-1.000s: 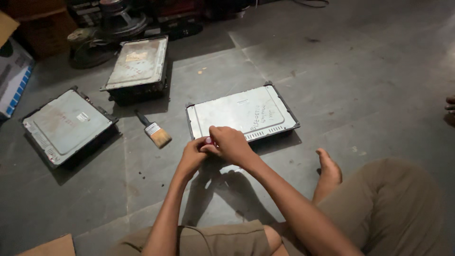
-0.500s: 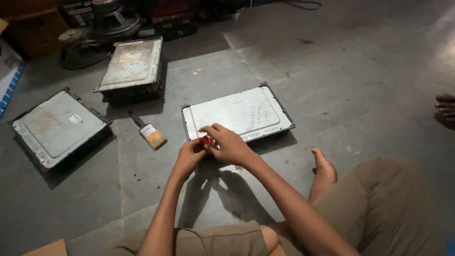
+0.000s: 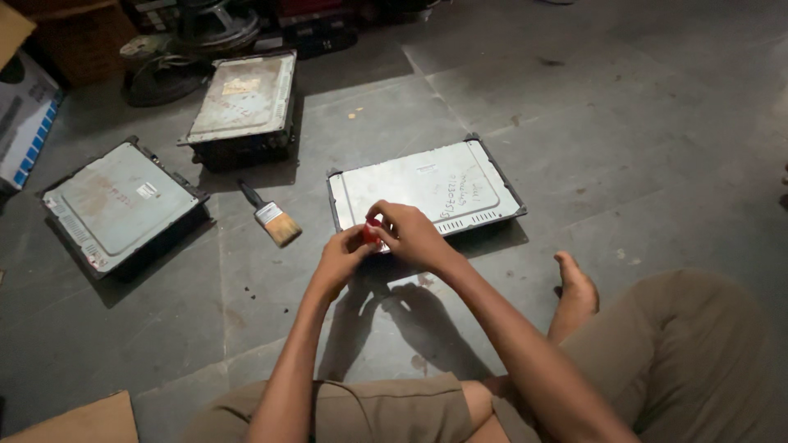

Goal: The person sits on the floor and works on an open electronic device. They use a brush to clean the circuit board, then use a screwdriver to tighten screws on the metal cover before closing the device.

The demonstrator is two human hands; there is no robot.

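Grey stone floor spreads all around you, dusty and marked with lines between the slabs. You sit on it with your knees bent and one bare foot out to your right.

Your left hand and your right hand meet in front of you. Both are curled around a small red thing, with the fingertips pinching it from each side. Most of it is hidden by your fingers, so you cannot tell what it is. It sits in the air just over the near edge of a flat metal box.

That metal box lies on the floor right past your hands. Its pale top faces up and has some scribbles on it.

A paint brush with a dark handle lies on the floor just to the left of the box. Further left is a second metal box, turned at a slant. A third metal box lies behind the brush, further away from you.

Dark junk is piled along the far wall. A corner of brown cardboard shows by your left knee.
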